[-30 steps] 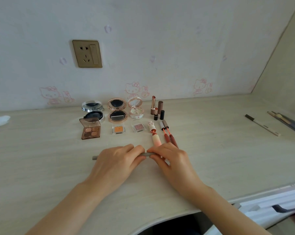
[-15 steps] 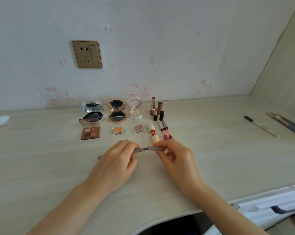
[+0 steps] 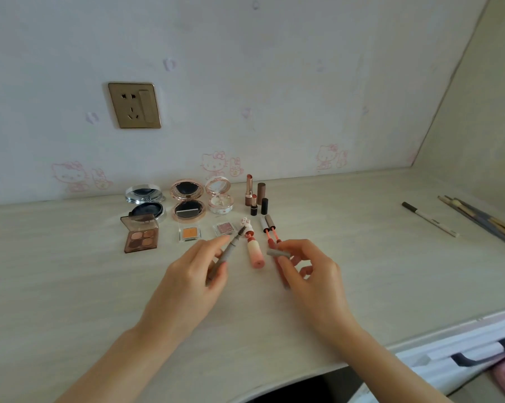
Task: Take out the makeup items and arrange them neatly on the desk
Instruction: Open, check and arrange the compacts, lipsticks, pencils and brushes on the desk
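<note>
Two bare forearms reach up from the bottom edge of the frame over a pale wood-grain desk (image 3: 71,286). Left of centre, the left hand (image 3: 191,274) pinches a grey brow pencil (image 3: 226,253) between thumb and curled fingers, its spoolie brush tip pointing up and to the right. Just right of centre, the right hand (image 3: 309,271) pinches the pencil's grey cap (image 3: 278,253) at its fingertips, the other fingers loosely curled; cap and pencil are apart. Between the hands a pink lip tube (image 3: 254,251) lies on the desk, and two red lip wands (image 3: 270,229) lie partly under the right hand. Farther back, in the middle of the frame, stand an open brown eyeshadow palette (image 3: 140,237), two small single shadows, orange (image 3: 190,233) and pink (image 3: 224,228), then three open compacts (image 3: 187,203) and a cluster of upright lipsticks (image 3: 255,196) near the wall. At far right lie a white-barrelled pencil (image 3: 430,219) and a bundle of brushes (image 3: 478,219). A brass wall socket (image 3: 135,105) sits at upper left, above faint pink cartoon-cat decals.
</note>
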A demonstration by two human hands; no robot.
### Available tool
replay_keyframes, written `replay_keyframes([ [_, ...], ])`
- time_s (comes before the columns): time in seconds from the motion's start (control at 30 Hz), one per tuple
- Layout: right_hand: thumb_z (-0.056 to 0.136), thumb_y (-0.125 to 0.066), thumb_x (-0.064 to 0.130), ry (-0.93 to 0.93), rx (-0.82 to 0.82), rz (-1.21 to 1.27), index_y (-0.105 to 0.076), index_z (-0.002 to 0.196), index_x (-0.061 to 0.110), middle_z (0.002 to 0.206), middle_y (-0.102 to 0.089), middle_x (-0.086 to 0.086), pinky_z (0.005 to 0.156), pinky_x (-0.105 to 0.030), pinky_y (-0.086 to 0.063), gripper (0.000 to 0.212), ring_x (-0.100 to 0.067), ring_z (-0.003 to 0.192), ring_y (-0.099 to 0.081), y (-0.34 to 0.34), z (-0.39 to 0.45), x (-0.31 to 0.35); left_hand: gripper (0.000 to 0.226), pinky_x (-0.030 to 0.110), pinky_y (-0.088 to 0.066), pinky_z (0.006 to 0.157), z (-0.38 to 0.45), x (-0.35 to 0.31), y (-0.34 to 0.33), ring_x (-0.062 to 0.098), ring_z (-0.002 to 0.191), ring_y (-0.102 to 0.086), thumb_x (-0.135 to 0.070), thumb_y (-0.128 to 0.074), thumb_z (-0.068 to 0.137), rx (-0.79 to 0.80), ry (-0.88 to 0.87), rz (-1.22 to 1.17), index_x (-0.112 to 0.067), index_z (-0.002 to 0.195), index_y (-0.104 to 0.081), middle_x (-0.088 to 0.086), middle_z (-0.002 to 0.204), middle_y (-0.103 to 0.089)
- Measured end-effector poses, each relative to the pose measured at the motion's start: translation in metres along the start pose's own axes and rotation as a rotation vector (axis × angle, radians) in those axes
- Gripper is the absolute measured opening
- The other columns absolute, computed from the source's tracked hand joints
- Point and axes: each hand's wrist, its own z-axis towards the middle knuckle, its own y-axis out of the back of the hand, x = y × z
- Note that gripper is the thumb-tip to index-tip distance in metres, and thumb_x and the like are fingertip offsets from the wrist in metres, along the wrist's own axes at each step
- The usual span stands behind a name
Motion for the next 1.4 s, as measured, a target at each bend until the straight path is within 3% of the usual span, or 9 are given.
replay_keyframes([
  [0.13, 0.087, -0.065, 0.013, -0.034, -0.045, -0.062, -0.069, 0.092, 0.029, 0.083, -0.067, 0.016, 0.063, -0.012, -0.044, 0.017, -0.003, 0.082, -0.058, 0.019, 0.008, -0.007, 0.041, 0.022, -0.050, 0.059, 0.008, -0.022, -0.010, 0.003, 0.055, -0.058, -0.010, -0.073, 0.078, 0.026, 0.084, -0.130, -0.030, 0.109, -0.055, -0.013, 0.071, -0.059],
  [0.3, 0.087, -0.065, 0.012, -0.039, -0.081, -0.144, -0.069, 0.091, 0.027, 0.080, -0.066, 0.019, 0.061, -0.009, -0.042, 0.016, 0.003, 0.078, -0.057, 0.041, 0.021, -0.019, 0.024, 0.031, -0.050, 0.055, 0.027, -0.046, -0.033, 0.005, 0.058, -0.057, -0.028, -0.064, 0.082, 0.131, 0.073, -0.077, -0.036, 0.101, -0.052, -0.012, 0.067, -0.058],
  [0.43, 0.086, -0.065, 0.011, -0.036, -0.082, -0.206, -0.069, 0.091, 0.027, 0.079, -0.067, 0.018, 0.062, -0.007, -0.042, 0.017, 0.004, 0.080, -0.058, 0.054, 0.036, -0.027, 0.016, 0.027, -0.045, 0.053, 0.052, -0.062, -0.056, 0.006, 0.059, -0.051, -0.028, -0.057, 0.085, 0.195, 0.089, -0.068, -0.035, 0.099, -0.055, -0.011, 0.067, -0.056],
  [0.6, 0.087, -0.065, 0.021, -0.044, -0.046, -0.380, -0.069, 0.098, 0.026, 0.083, -0.067, 0.011, 0.061, -0.008, -0.040, 0.012, -0.005, 0.082, -0.060, 0.064, 0.052, -0.043, 0.018, 0.032, -0.050, 0.064, 0.083, -0.058, -0.094, 0.010, 0.077, -0.055, -0.029, -0.055, 0.085, 0.279, 0.227, -0.061, -0.035, 0.101, -0.059, -0.012, 0.069, -0.058],
  [0.7, 0.092, -0.056, 0.029, 0.041, 0.049, -0.690, -0.064, 0.108, 0.026, 0.095, -0.063, 0.005, 0.068, -0.025, -0.046, 0.018, -0.015, 0.092, -0.058, 0.067, 0.054, -0.046, 0.023, 0.032, -0.046, 0.071, 0.094, -0.057, -0.110, 0.015, 0.098, -0.052, -0.032, -0.054, 0.088, 0.357, 0.247, 0.023, -0.031, 0.110, -0.059, -0.007, 0.080, -0.062],
  [0.83, 0.095, -0.052, 0.031, 0.204, 0.070, -0.833, -0.063, 0.108, 0.020, 0.098, -0.066, 0.007, 0.069, -0.029, -0.046, 0.020, -0.016, 0.100, -0.054, 0.068, 0.052, -0.055, 0.026, 0.036, -0.047, 0.076, 0.102, -0.057, -0.123, 0.021, 0.106, -0.049, -0.035, -0.053, 0.091, 0.435, 0.174, 0.230, -0.020, 0.111, -0.059, 0.000, 0.091, -0.066],
  [1.1, 0.090, -0.062, 0.027, 0.308, 0.008, -0.790, -0.069, 0.085, 0.014, 0.080, -0.064, 0.001, 0.055, -0.029, -0.042, 0.015, -0.021, 0.082, -0.057, 0.062, 0.056, -0.070, 0.035, 0.035, -0.038, 0.079, 0.104, -0.058, -0.127, 0.024, 0.106, -0.046, -0.045, -0.042, 0.096, 0.540, -0.021, 0.521, -0.015, 0.101, -0.060, 0.002, 0.100, -0.065],
  [1.27, 0.078, -0.067, 0.025, 0.412, -0.002, -0.866, -0.068, 0.073, 0.016, 0.067, -0.060, 0.004, 0.049, -0.027, -0.046, 0.010, -0.021, 0.070, -0.057, 0.062, 0.053, -0.073, 0.032, 0.032, -0.040, 0.084, 0.094, -0.058, -0.109, 0.019, 0.108, -0.043, -0.038, -0.044, 0.095, 0.495, -0.114, 0.435, -0.017, 0.110, -0.064, -0.002, 0.105, -0.057],
  [1.4, 0.076, -0.065, 0.024, 0.404, 0.050, -0.843, -0.068, 0.080, 0.017, 0.072, -0.060, 0.004, 0.052, -0.030, -0.050, 0.009, -0.022, 0.072, -0.056, 0.061, 0.048, -0.073, 0.037, 0.029, -0.040, 0.093, 0.077, -0.061, -0.089, 0.011, 0.117, -0.039, -0.042, -0.051, 0.090, 0.593, -0.105, 0.242, -0.026, 0.121, -0.063, -0.012, 0.118, -0.056],
])
